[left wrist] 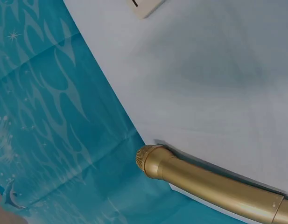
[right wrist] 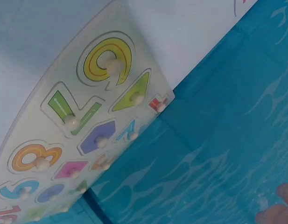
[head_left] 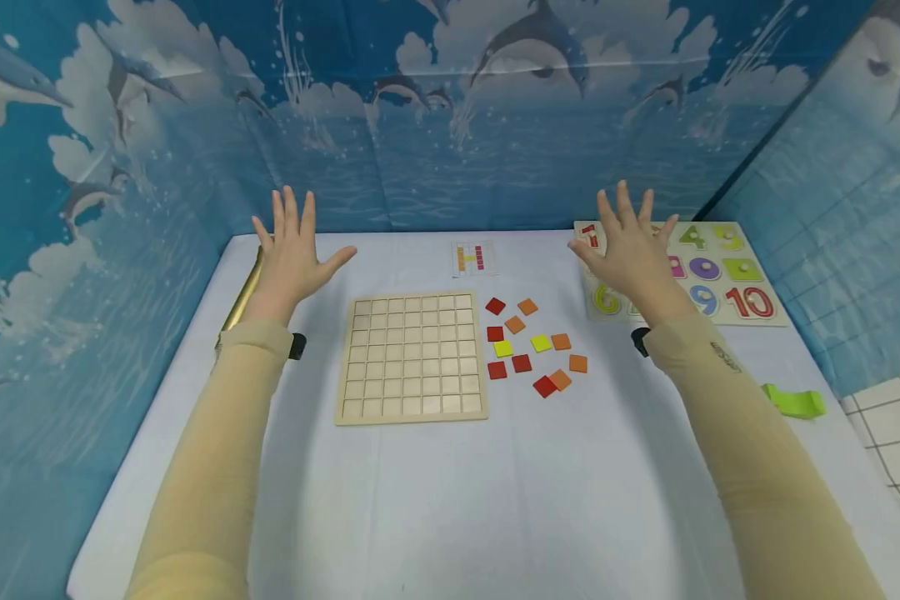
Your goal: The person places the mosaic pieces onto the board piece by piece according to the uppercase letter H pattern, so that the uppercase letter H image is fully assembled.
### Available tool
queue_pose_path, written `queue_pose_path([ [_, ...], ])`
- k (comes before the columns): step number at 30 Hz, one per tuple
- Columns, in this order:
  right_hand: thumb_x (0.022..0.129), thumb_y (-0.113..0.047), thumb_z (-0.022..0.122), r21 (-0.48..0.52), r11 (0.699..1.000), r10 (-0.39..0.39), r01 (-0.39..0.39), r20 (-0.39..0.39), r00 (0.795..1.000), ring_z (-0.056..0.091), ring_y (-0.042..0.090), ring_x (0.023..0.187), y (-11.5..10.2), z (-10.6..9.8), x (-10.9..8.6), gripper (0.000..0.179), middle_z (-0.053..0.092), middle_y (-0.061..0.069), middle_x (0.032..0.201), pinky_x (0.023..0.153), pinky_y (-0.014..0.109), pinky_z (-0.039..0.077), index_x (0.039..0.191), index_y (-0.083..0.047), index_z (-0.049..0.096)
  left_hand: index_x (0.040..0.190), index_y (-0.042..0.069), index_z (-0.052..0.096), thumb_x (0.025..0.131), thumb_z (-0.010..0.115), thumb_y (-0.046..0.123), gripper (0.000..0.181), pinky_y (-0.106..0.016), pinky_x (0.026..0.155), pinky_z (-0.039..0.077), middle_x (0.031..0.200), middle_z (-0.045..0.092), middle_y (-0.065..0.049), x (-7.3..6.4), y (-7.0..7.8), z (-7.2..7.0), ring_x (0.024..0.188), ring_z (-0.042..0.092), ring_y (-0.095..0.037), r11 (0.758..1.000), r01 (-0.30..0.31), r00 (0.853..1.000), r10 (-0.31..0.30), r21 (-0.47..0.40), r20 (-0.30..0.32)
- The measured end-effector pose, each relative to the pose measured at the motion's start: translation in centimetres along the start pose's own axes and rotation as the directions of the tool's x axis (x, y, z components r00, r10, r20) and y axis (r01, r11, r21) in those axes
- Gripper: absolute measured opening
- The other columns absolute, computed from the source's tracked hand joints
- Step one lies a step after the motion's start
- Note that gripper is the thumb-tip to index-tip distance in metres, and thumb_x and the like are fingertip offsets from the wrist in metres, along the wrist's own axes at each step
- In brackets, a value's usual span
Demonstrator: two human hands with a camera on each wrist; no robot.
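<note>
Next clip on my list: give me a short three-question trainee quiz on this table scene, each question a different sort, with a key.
1. True or false: the left hand holds a red tile.
2. Multiple choice: the loose coloured tiles lie where, seen from the head camera? A) on the wooden grid board; B) on the cloth to the right of the board; C) on the number puzzle.
3. Fill in: the gold tube lies at the table's ____ edge.

Key
1. False: both the left hand and the right hand are raised with fingers spread, holding nothing.
2. B
3. left
</note>
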State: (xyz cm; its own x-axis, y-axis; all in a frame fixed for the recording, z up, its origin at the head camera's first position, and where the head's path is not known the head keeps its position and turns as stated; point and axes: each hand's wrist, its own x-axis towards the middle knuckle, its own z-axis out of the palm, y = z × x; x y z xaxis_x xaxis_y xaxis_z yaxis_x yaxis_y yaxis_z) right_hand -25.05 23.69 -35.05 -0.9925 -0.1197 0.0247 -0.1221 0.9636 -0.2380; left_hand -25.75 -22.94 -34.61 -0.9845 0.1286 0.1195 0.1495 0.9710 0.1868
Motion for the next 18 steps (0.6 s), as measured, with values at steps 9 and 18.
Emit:
queue_pose_path([
  [9,0.099,-0.053,0.049,0.016,0.997,-0.072,0.072,0.004,0.997,-0.021,0.045,0.147,-1.0,1.7,-1.7,0.087,-0.017,0.01,0.165,0.107,0.079,-0.011,0.159,-0.015,-0.001,0.157,0.015,-0.012,0.092,0.048,0.069,0.104,-0.068,0.118,-0.008,0.162,-0.022,-0.016,-1.7,-0.2,0.8,0.15,-0.025,-0.031,0.999,-0.015,1.0,0.014,-0.039,-0.022],
  [18,0.095,-0.036,0.063,0.169,0.976,-0.148,0.139,0.044,0.988,-0.004,0.042,0.152,-1.5,5.0,-4.3,0.079,0.002,0.012,0.167,0.117,0.07,0.002,0.157,-0.008,0.022,0.158,0.004,0.011,0.094,0.058,0.055,0.095,-0.066,0.12,0.004,0.164,-0.005,-0.025,-4.8,-0.7,3.3,0.153,-0.005,-0.041,0.993,-0.042,0.999,0.043,-0.108,0.013],
])
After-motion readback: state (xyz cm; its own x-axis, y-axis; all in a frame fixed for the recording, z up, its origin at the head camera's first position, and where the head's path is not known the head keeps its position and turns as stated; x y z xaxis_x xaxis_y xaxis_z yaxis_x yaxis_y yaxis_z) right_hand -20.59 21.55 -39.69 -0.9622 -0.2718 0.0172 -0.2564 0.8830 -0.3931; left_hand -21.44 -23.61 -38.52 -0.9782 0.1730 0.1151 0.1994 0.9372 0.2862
